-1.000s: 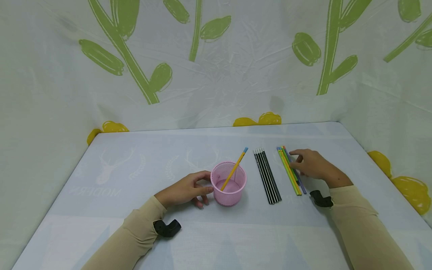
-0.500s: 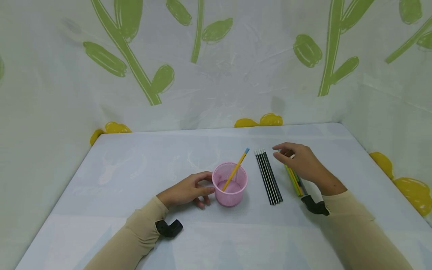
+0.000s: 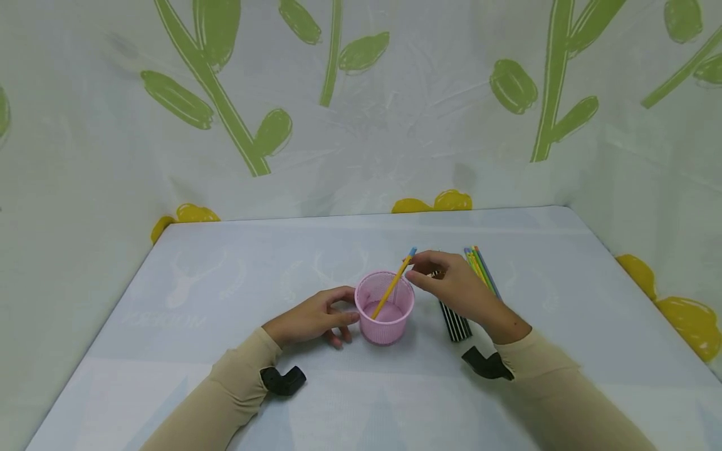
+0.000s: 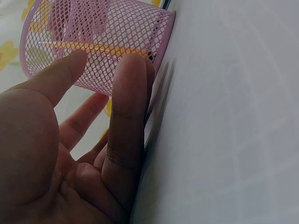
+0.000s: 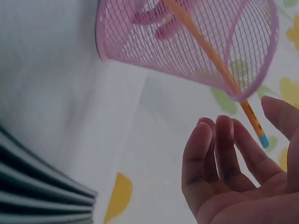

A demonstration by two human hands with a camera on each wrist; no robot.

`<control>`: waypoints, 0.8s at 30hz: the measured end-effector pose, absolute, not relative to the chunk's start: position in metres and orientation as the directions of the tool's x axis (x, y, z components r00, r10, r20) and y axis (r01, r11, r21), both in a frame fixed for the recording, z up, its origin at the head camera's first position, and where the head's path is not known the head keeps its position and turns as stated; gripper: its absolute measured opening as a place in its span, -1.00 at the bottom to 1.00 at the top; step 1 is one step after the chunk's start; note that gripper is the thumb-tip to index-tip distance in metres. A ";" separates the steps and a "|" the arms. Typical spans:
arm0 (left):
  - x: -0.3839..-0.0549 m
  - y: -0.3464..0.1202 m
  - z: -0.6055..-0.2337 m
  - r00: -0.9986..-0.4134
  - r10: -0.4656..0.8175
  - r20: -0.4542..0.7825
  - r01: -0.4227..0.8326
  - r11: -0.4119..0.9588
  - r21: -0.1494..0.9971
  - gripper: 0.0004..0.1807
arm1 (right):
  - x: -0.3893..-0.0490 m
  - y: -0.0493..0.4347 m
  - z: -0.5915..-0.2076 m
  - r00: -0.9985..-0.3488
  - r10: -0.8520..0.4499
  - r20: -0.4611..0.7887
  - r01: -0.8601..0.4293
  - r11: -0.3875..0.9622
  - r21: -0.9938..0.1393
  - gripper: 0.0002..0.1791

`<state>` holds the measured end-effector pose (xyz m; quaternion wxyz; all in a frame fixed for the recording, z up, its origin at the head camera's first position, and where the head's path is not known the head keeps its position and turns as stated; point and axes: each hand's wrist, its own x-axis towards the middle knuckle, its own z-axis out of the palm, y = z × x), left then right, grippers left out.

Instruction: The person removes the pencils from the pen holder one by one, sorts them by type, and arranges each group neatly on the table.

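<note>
A pink mesh pencil cup [image 3: 383, 334] stands upright on the table. One yellow pencil [image 3: 393, 285] with a blue end leans inside it, the blue end sticking out above the rim. My left hand [image 3: 316, 316] is at the cup's left side, thumb and fingertips right at the mesh wall in the left wrist view. At the upper right of the cup is my right hand [image 3: 459, 288], fingers loosely bent. In the right wrist view the pencil's blue tip [image 5: 263, 141] lies between thumb and fingers, with a visible gap around it.
A row of black pencils with pale stripes [image 3: 454, 324] lies right of the cup, partly hidden under my right hand. Further right, several coloured pencils [image 3: 484, 269] lie together, partly covered by that hand. A patterned cloth wall [image 3: 350, 144] rises behind the table [image 3: 350, 401].
My right hand has moved left from the coloured pencils, across the black ones, to the yellow pencil's upper end. The left hand stays at the cup.
</note>
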<state>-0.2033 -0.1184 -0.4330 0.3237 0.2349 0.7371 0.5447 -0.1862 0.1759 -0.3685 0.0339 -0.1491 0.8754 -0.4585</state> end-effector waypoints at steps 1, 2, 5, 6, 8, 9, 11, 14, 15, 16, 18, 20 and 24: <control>-0.203 -0.118 -0.433 -0.679 0.699 -0.222 -0.007 0.297 0.955 -0.50 | -0.186 0.174 -0.370 -0.953 -0.294 0.074 -0.228 0.530 -0.817 -0.63; -0.203 -0.118 -0.433 -0.679 0.700 -0.221 -0.005 0.296 0.955 -0.50 | -0.185 0.172 -0.372 -0.954 -0.291 0.067 -0.217 0.523 -0.825 -0.64; -0.203 -0.118 -0.433 -0.681 0.698 -0.222 -0.005 0.299 0.954 -0.49 | -0.185 0.168 -0.377 -0.953 -0.296 0.065 -0.214 0.505 -0.836 -0.68; -0.203 -0.119 -0.432 -0.682 0.697 -0.223 -0.004 0.301 0.954 -0.48 | -0.185 0.167 -0.378 -0.954 -0.292 0.061 -0.208 0.503 -0.839 -0.69; -0.203 -0.119 -0.432 -0.684 0.693 -0.225 -0.004 0.305 0.952 -0.48 | -0.184 0.165 -0.379 -0.956 -0.287 0.059 -0.200 0.493 -0.847 -0.71; -0.202 -0.119 -0.431 -0.685 0.692 -0.228 -0.006 0.308 0.952 -0.48 | -0.184 0.164 -0.380 -0.956 -0.287 0.060 -0.200 0.490 -0.849 -0.72; -0.202 -0.119 -0.431 -0.684 0.692 -0.231 -0.007 0.310 0.951 -0.47 | -0.182 0.163 -0.380 -0.956 -0.287 0.065 -0.203 0.484 -0.851 -0.73; -0.202 -0.119 -0.430 -0.683 0.692 -0.233 -0.009 0.311 0.950 -0.47 | -0.181 0.162 -0.379 -0.959 -0.277 0.065 -0.195 0.474 -0.859 -0.75; -0.202 -0.119 -0.430 -0.683 0.692 -0.233 -0.010 0.310 0.951 -0.47 | -0.181 0.161 -0.379 -0.959 -0.277 0.065 -0.195 0.472 -0.860 -0.75; -0.202 -0.119 -0.430 -0.683 0.693 -0.233 -0.010 0.309 0.951 -0.47 | -0.181 0.161 -0.380 -0.959 -0.276 0.067 -0.195 0.470 -0.861 -0.75; -0.202 -0.119 -0.430 -0.682 0.694 -0.231 -0.011 0.307 0.952 -0.47 | -0.181 0.160 -0.380 -0.961 -0.267 0.077 -0.198 0.465 -0.863 -0.77; -0.202 -0.119 -0.430 -0.682 0.695 -0.227 -0.006 0.305 0.952 -0.47 | -0.180 0.159 -0.381 -0.962 -0.257 0.095 -0.210 0.466 -0.860 -0.79; -0.203 -0.119 -0.431 -0.680 0.699 -0.223 -0.004 0.301 0.954 -0.49 | -0.180 0.159 -0.381 -0.962 -0.242 0.128 -0.231 0.467 -0.854 -0.83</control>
